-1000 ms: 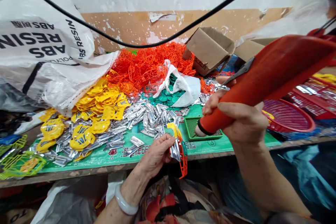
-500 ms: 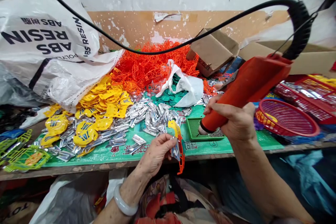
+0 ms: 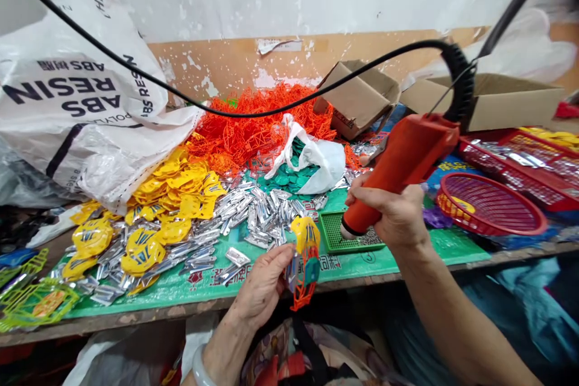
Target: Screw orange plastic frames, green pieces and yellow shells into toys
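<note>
Midway, it seemed: the left hand (image 3: pixel 265 280) pinched a small yellow, orange and silver plastic assembly (image 3: pixel 304 259) near the worktop (image 3: pixel 407 251) edge, while the right hand (image 3: pixel 395 214) gripped an orange corded power screwdriver (image 3: pixel 398 163), tip over a green screw tray (image 3: pixel 350 234). Heaps of loose silver pieces (image 3: pixel 253 211) and yellow plates (image 3: pixel 176 187) remained unassembled.

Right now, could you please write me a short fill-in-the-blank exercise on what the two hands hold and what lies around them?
1. The right hand grips an orange power tool whose tip points down at a small ____ tray.
2. The left hand holds a small assembly with a ____ top piece.
3. A ____ cable runs from the tool's back end.
4. The big white sack reads ABS ____.

Missing words: green; yellow; black; RESIN
</note>
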`<state>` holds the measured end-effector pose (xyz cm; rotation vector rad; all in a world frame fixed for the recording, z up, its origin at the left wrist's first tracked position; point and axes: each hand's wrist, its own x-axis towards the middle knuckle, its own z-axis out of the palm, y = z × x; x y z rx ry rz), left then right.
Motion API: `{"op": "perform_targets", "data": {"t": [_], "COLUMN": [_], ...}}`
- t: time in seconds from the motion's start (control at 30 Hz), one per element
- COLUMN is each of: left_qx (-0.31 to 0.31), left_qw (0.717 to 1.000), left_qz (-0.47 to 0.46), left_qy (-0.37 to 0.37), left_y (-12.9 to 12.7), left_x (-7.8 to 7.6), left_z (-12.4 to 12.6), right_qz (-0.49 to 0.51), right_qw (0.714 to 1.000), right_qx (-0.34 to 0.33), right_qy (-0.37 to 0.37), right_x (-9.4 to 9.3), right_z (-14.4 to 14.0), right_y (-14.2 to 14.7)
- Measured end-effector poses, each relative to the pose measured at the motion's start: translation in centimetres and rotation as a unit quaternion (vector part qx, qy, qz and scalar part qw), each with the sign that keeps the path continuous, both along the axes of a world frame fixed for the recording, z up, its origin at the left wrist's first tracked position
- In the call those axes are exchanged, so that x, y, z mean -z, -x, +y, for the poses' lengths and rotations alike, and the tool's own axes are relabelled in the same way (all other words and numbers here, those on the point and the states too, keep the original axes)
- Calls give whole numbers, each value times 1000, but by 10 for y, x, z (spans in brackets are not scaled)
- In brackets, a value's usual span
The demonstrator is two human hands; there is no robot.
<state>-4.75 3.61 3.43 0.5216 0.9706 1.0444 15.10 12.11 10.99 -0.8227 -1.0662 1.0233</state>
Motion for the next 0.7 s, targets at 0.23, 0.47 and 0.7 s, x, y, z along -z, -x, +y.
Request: {"op": "perform_targets", "data": {"t": [0.23, 0.47, 0.7], "left_qx": [-26, -66, -59], "left_qw": [983, 980, 978], "left_qz": [-167, -165, -156], "left_qy": [70, 90, 124], "left_y": [5, 5, 6], "left_x": [0, 1, 3], "left_z": [2, -2, -4], "right_qz": [-15, -4, -4], "right_qw": [1000, 1000, 999], "right_qx": [-3, 2, 11], "right_qy": [-1, 18, 32], "right_x": [5, 7, 6], "right_z": [3, 3, 1], "right_y": [-2, -3, -4]}}
